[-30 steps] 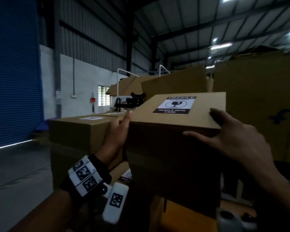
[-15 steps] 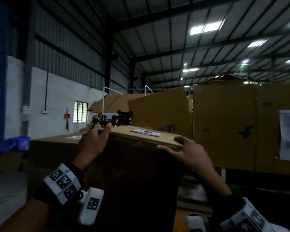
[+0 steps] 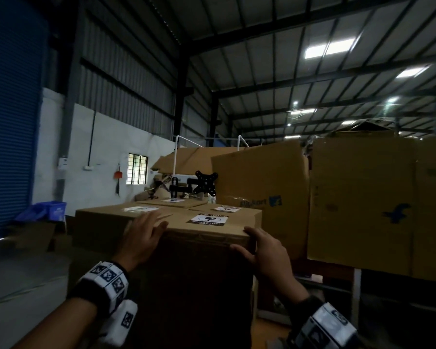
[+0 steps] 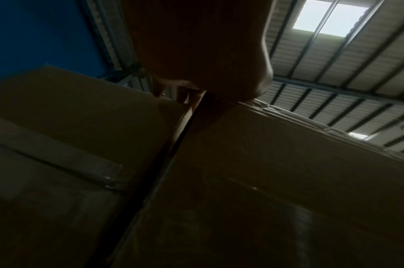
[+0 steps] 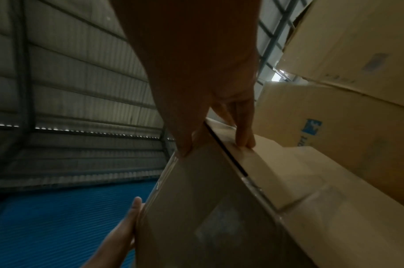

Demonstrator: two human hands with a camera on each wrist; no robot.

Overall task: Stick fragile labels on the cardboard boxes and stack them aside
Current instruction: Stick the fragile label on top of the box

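Box (image 3: 207, 238) upright, fragile label (image 3: 207, 219) facing up

Head view forward over box (image 3: 207, 273), wrist views upward, close, sharing it

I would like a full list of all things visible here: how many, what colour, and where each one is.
box: one, brown, front centre, between both hands, set against the stack
fragile label: one, black and white, on top of the box
stacked boxes: at least three, brown, labelled on top, left of and behind the box
big cartons: two or more, brown with blue logos, right
monitor mount: one, black, behind the stack
shutter: one, blue, far left
bin: one, blue, by the shutter
window: one, on the white wall
left hand: fingers flat on the box's top left edge
right hand: grips the box's near right corner
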